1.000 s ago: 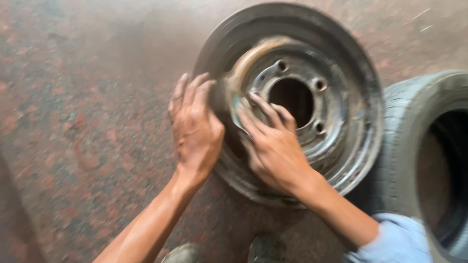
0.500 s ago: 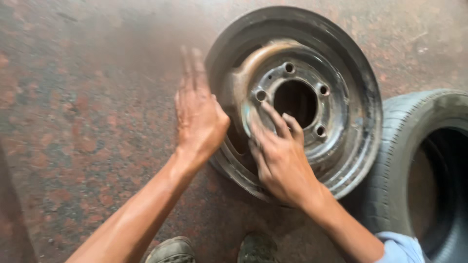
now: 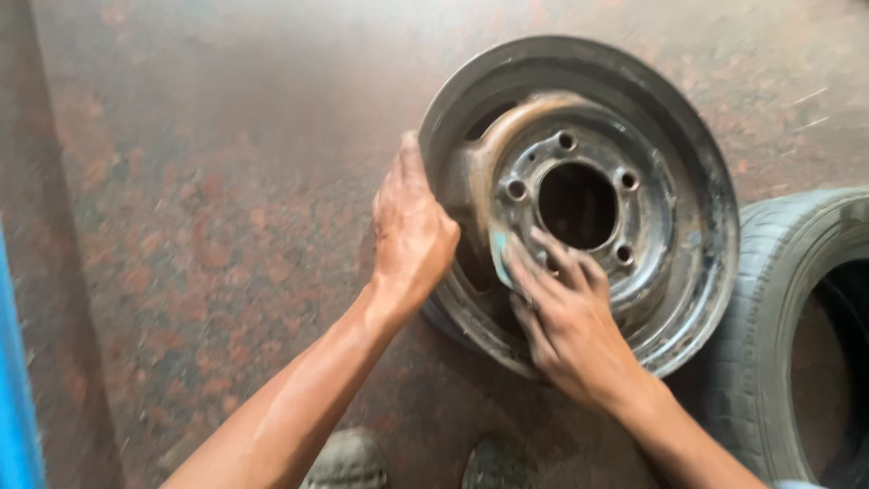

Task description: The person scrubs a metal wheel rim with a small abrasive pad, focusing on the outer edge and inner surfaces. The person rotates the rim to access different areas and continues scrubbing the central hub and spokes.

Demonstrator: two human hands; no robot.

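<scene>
**Two hands on one steel wheel rim**

At the far left edge runs one blue strip (image 3: 16, 398). The speckled reddish-brown stone floor (image 3: 199, 208) carries everything. One left hand (image 3: 412, 226) lies flat, fingers pressed together, against the left outer edge of the single worn grey steel wheel rim (image 3: 670, 136), which lies on the floor right of centre. Its rusty hub shows one centre hole and five bolt holes in view. One right hand (image 3: 570, 326), fingers spread, presses on the near part of the hub, with something pale blue-green under the fingertips. Two dusty shoes (image 3: 348, 462) show at the near edge. One black rubber tyre (image 3: 778, 335) lies at the right, touching the rim.
</scene>
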